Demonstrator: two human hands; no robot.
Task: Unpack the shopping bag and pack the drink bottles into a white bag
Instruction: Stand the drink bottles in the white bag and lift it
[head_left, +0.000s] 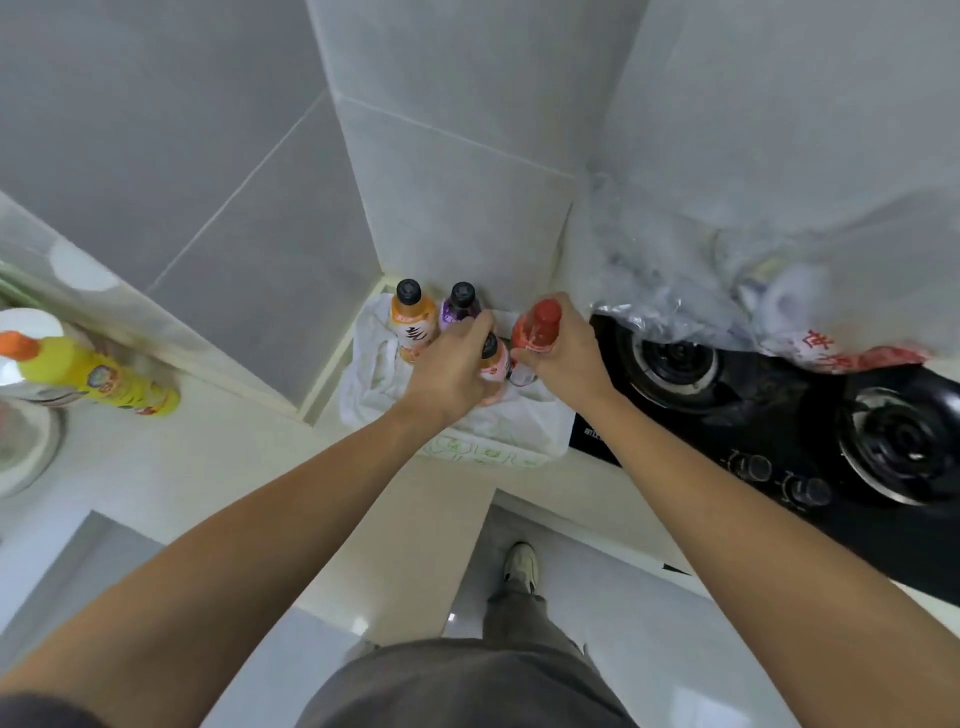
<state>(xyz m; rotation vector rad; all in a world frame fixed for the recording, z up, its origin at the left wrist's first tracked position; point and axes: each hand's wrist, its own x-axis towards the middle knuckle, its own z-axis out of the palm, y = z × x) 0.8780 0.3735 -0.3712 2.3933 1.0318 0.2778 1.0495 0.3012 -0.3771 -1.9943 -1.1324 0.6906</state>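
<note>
Presently we find our right hand (563, 349) clamped on a red bottle (537, 326), and our left hand (451, 371) closed over the cap of a pink bottle (493, 366). Both stand on the flat white bag (524, 421) in the tabletop (249, 467) corner, with an orange bottle (413, 322) and a purple bottle (460, 309) behind. A clear shopping bag (701, 291) slumps over the stove (779, 415).

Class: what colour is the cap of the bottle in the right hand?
Red cap, head view.
</note>
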